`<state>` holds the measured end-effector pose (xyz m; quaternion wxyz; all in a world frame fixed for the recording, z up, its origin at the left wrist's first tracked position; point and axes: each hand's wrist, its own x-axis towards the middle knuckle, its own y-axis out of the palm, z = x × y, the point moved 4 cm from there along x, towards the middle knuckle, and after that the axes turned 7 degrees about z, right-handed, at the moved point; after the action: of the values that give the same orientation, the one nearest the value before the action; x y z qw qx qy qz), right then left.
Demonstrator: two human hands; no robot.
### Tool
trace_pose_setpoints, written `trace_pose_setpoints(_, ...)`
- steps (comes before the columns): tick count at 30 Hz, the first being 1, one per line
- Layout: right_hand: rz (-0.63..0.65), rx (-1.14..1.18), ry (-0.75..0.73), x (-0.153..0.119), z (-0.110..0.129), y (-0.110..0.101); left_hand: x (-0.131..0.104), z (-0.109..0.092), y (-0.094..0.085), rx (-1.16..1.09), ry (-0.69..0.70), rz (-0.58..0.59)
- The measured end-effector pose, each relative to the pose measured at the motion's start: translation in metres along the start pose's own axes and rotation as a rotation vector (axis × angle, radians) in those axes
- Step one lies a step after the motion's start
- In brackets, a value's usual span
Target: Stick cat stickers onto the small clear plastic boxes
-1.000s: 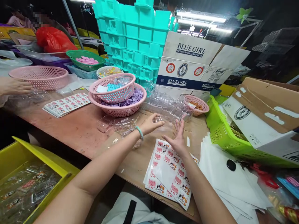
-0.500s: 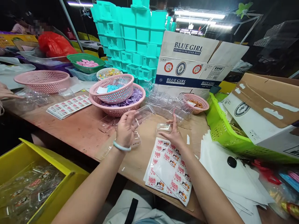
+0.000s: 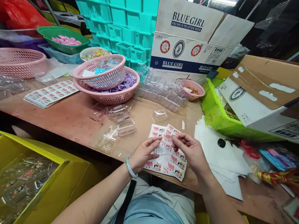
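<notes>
My left hand (image 3: 146,154), with a pale bangle at the wrist, holds a small clear plastic box (image 3: 162,149) between thumb and fingers. Just right of it, my right hand (image 3: 188,149) has thumb and index finger pinched at the edge of a sticker sheet; whatever is between the tips is too small to make out. Beneath both hands lie the sheets of cat stickers (image 3: 178,169) with red print. A clear lid (image 3: 159,115) rests on the brown board beyond them. More clear boxes (image 3: 126,127) stand to the left.
Pink baskets (image 3: 106,99) with purple and blue pieces stand at centre-left, before teal crates (image 3: 119,34). Clear packaging (image 3: 161,91) lies near a white carton (image 3: 179,46). A green crate (image 3: 217,119) is at right, a yellow bin (image 3: 70,183) at lower left.
The view has tipped downward. Both hands have come closer together over the sticker sheets. The clear piece by my right hand now lies free, and my right fingers have pinched together.
</notes>
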<state>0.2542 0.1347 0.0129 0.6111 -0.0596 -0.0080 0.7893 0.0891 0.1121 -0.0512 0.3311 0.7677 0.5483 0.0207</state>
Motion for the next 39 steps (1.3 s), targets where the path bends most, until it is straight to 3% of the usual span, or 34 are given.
trace_pose_setpoints(4, 0.051, -0.063, 0.116, -0.021, -0.009, 0.003, 0.002, 0.006, 0.000, 0.022, -0.023, 0.050)
trace_pose_setpoints(12, 0.245, -0.163, 0.202, -0.017, -0.005, 0.000, 0.006, 0.009, -0.004, 0.024, -0.005, 0.085)
trace_pose_setpoints(39, 0.294, -0.155, 0.277, -0.017, -0.005, 0.005, 0.005, 0.010, -0.005, 0.013, 0.008, 0.065)
